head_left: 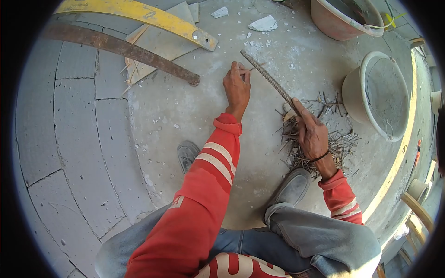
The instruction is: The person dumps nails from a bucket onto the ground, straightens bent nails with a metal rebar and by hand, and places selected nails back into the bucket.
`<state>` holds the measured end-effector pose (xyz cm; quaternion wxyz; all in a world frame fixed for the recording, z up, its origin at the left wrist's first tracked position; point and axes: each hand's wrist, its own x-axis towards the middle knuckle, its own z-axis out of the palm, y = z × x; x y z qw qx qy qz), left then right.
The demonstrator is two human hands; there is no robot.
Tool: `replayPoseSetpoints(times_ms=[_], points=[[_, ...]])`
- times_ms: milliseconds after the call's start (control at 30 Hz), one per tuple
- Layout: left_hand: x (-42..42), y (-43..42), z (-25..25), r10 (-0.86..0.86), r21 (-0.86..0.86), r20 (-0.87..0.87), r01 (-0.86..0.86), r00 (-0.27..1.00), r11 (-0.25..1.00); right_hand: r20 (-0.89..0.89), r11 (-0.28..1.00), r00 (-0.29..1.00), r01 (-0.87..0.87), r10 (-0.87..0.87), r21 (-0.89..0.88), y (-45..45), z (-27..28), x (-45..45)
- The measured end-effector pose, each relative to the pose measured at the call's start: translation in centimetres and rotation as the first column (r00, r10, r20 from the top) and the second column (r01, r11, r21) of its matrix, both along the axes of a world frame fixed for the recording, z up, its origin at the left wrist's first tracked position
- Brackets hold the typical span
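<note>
The right hand [313, 136] was wrapped round the lower part of a ribbed steel bar [270, 80], its index finger laid along the metal, and the bar slanted up and leftward to a free end just beyond the left hand [237, 87]. That hand was closed, thumb and fingertips drawn together, apparently pinching a thin nail-like piece [258, 67] that poked out rightward beneath the bar; its far end was too small to make out. Below and around the right hand spread a heap of thin metal pieces [340, 146], its lower edge close to the right shoe [293, 186] and its upper edge near the pale bucket [378, 95], so that side was tight. A broader stretch of concrete floor [252, 157] lay between the two shoes and ran up past the left forearm. On the left, the floor met the edge of grey blocks [76, 132]; farther up, a yellow bar [143, 15] and a rusty pipe [125, 51] reached in over a flat board [167, 39], the pipe's end stopping short of the left hand. A reddish bucket [331, 21] stood at upper right.
</note>
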<state>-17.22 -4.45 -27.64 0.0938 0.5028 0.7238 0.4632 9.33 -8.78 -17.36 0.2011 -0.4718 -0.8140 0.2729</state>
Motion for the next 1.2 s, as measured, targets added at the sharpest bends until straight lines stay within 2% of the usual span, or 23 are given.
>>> replayPoseSetpoints(times_ms=[33,167,233,267,333,467,500,533,567,633,667,733,767,833,933,967,1000,1033,1133,1167,1200], points=[[0.1,0.1,0.2,0.010,-0.027,0.031,-0.009,0.999,1.000,-0.088,1.000,0.996,0.011,-0.009,0.024,-0.1,0.3,0.0],[0.0,0.0,0.7,-0.002,-0.037,0.000,0.002,1.000,0.999,-0.082,0.998,0.997,-0.003,0.009,0.070,0.7,-1.6,0.8],[0.0,0.1,0.2,-0.004,0.018,-0.024,0.004,1.000,1.000,0.117,1.000,0.993,0.001,0.001,-0.017,1.5,-1.7,0.6],[-0.1,0.3,0.0,-0.007,0.022,-0.026,0.008,1.000,1.000,0.115,1.000,0.993,0.005,-0.003,-0.013,1.5,-1.4,0.7],[-0.1,0.2,-0.3,0.003,0.019,-0.005,-0.003,1.000,1.000,-0.075,0.999,0.996,0.040,-0.038,0.031,0.9,0.5,0.7],[-0.1,0.0,-0.2,-0.002,0.016,-0.029,0.003,1.000,1.000,-0.210,0.986,0.976,-0.016,0.051,0.166,0.9,-0.4,1.4],[0.0,0.1,-0.1,0.001,0.001,-0.028,-0.001,1.000,1.000,0.038,0.994,0.998,-0.055,0.052,0.099,1.3,-1.1,1.3],[0.0,0.2,0.0,0.004,-0.012,-0.029,-0.004,1.000,1.000,0.282,0.997,0.957,-0.076,0.065,0.027,1.7,-1.4,1.3],[0.1,0.2,0.1,0.000,-0.010,-0.032,-0.001,0.999,1.000,0.279,0.997,0.958,-0.073,0.062,0.029,1.5,-1.5,1.5],[0.0,0.4,-0.1,0.019,-0.021,-0.026,-0.020,0.999,1.000,-0.014,0.999,1.000,0.004,-0.004,0.045,1.4,-0.8,0.9],[0.0,0.0,-0.4,0.018,-0.032,-0.026,-0.019,0.999,0.999,-0.014,0.999,1.000,0.005,-0.005,0.034,1.0,-0.2,0.8],[0.0,0.3,-0.1,0.015,-0.013,-0.031,-0.016,0.999,1.000,-0.126,0.997,0.992,0.017,-0.007,0.072,1.0,0.7,0.8],[0.1,0.0,-0.1,0.021,-0.020,-0.027,-0.021,0.999,1.000,-0.121,0.998,0.993,0.011,-0.003,0.065,1.0,0.4,0.9],[0.2,0.2,0.2,0.024,-0.045,-0.062,-0.026,0.998,0.999,0.140,0.997,0.989,-0.057,0.049,0.055,1.7,-0.4,1.3],[0.1,0.5,0.2,0.020,-0.026,-0.033,-0.021,0.999,0.999,0.149,0.999,0.989,-0.022,0.018,0.027,2.7,0.2,0.7],[-0.1,0.5,-0.1,0.024,-0.027,-0.038,-0.025,0.999,0.999,0.064,1.000,0.998,0.007,-0.005,-0.030,2.7,1.2,1.0],[0.2,0.0,-0.1,0.028,-0.035,-0.046,-0.029,0.999,0.999,0.067,0.999,0.998,0.010,-0.007,-0.045,2.0,1.3,1.2],[0.2,0.4,0.0,0.035,-0.023,-0.058,-0.037,0.998,0.999,-0.062,0.998,0.998,0.000,0.004,0.065,2.3,1.3,1.3],[0.2,0.3,0.1,0.036,-0.050,-0.041,-0.038,0.998,0.998,-0.158,0.985,0.986,-0.022,0.050,0.173,2.5,0.2,2.2],[0.3,0.4,0.3,0.033,-0.043,-0.041,-0.035,0.999,0.998,0.094,0.993,0.993,-0.074,0.065,0.093,3.2,-0.9,2.4],[0.3,0.3,0.3,0.025,-0.024,-0.033,-0.026,0.999,0.999,0.337,0.995,0.937,-0.102,0.095,0.002,3.6,-1.2,2.3]])
